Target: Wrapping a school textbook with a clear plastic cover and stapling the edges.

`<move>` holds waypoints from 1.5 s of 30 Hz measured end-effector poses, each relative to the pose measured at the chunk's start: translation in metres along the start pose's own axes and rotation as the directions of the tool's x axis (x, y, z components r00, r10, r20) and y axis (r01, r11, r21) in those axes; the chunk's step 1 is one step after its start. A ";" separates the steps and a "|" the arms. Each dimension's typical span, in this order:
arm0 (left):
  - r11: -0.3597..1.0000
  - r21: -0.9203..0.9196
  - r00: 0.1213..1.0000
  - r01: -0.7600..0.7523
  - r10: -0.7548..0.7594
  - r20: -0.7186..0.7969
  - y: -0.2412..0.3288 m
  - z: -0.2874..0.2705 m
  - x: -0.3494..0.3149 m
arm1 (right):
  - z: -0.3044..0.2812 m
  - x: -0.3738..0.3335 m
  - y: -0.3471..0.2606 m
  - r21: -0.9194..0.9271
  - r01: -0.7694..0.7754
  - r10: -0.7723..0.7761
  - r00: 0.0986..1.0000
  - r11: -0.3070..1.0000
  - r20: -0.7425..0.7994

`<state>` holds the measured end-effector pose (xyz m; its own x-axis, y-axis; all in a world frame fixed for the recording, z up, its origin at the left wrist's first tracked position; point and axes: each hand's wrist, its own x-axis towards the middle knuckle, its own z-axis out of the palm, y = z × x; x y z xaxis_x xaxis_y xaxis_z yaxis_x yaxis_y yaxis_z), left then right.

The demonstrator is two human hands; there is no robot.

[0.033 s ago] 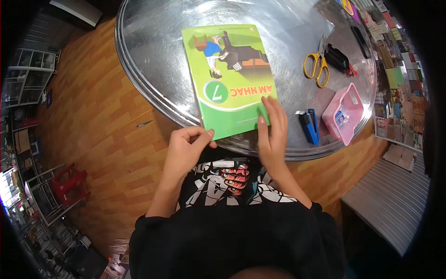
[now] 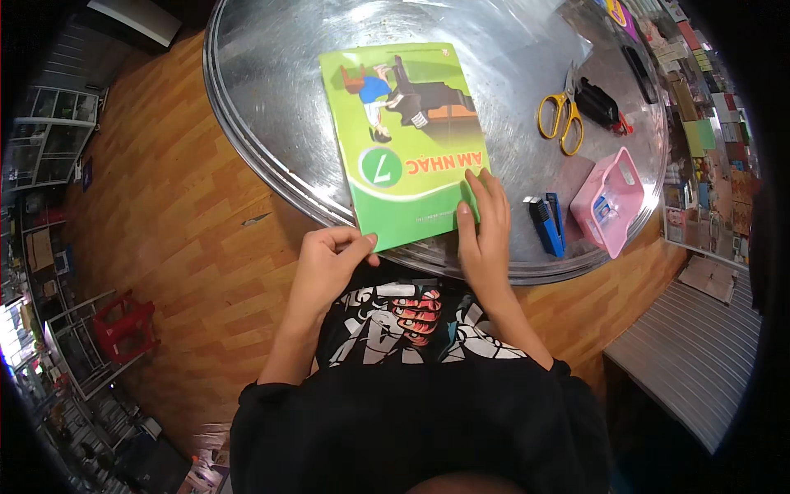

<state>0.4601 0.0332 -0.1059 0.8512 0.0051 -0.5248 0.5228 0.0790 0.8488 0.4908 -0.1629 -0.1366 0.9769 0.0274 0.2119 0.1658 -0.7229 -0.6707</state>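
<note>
A green and yellow book [image 2: 411, 156] lies upside down to me on the round metal table, its near edge reaching over the table's rim. My left hand [image 2: 327, 267] pinches the near left corner between thumb and fingers. Along the right edge of the cover rests my right hand [image 2: 485, 239], its fingers stretched out and its thumb on the lower part of the book. The cover shows a drawing of a figure at a black piano.
On the metal table [image 2: 280, 107], right of the book, are a blue stapler [image 2: 546, 226], a pink basket [image 2: 613, 193] with small items, yellow-handled scissors [image 2: 562, 119] and a black tool [image 2: 599, 105]. A red stool [image 2: 125, 327] stands on the wooden floor at left.
The near left part of the book has shifted very slightly to the left and toward me. Both hands stay almost where they were.
</note>
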 end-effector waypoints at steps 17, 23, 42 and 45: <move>0.908 -0.292 0.932 0.302 -0.216 0.290 -0.014 0.075 0.018 | -0.059 -0.001 0.014 0.424 -0.634 0.476 0.770 0.647 0.424; 0.914 -0.286 0.940 0.286 -0.210 0.269 -0.018 0.073 0.022 | -0.049 -0.024 -0.001 0.567 -0.769 0.464 0.634 0.295 0.619; 0.951 -0.213 0.949 0.223 -0.162 0.270 -0.021 0.066 0.031 | -0.040 -0.028 -0.006 0.636 -0.769 0.406 0.601 0.060 0.688; 0.945 -0.216 0.940 0.244 -0.176 0.292 -0.022 0.067 0.033 | -0.046 -0.031 0.001 0.620 -0.747 0.479 0.647 0.242 0.593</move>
<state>0.4796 -0.0351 -0.1373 0.7214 -0.3007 -0.6238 0.6923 0.2917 0.6600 0.4549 -0.1965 -0.1110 0.7916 0.0806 -0.6057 -0.6058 0.2327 -0.7608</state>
